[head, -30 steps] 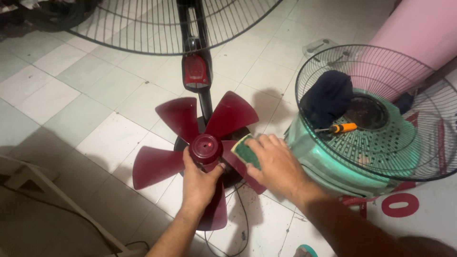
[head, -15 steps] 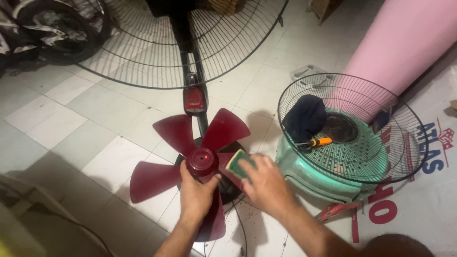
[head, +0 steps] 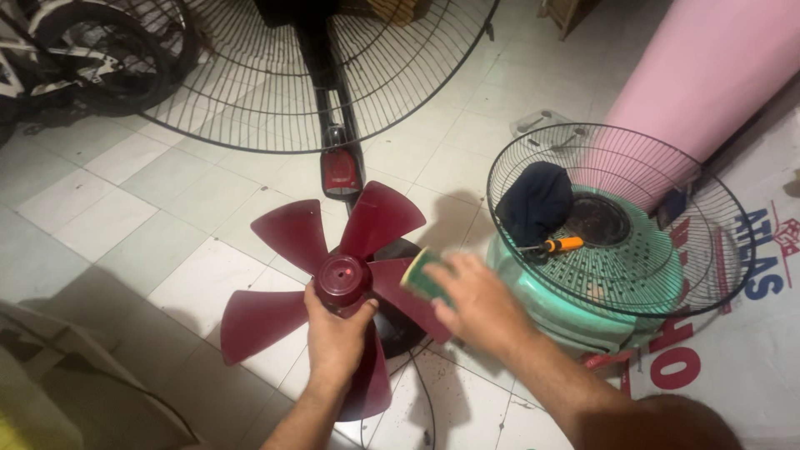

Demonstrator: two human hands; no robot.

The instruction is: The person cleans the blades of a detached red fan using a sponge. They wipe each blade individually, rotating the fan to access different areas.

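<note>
A dark red fan blade (head: 292, 233) with several vanes is held above the tiled floor. My left hand (head: 335, 333) grips its round hub (head: 340, 279) from below. My right hand (head: 475, 302) presses a green and yellow scrub sponge (head: 419, 275) against the vane to the right of the hub. The blade hides most of the fan's round black base (head: 400, 321) beneath it.
A standing fan's pole with a red control box (head: 342, 172) rises behind the blade, its wire rear guard (head: 250, 100) above. To the right a loose wire guard (head: 621, 217) lies on a green plastic stool (head: 550, 308), with a dark cloth (head: 537, 200) and an orange-handled screwdriver (head: 557, 245). A pink cylinder (head: 708, 75) stands behind.
The blade has turned slightly in my left hand and shifted a little left. My right hand keeps the sponge on the vane by the hub, sliding it a little.
</note>
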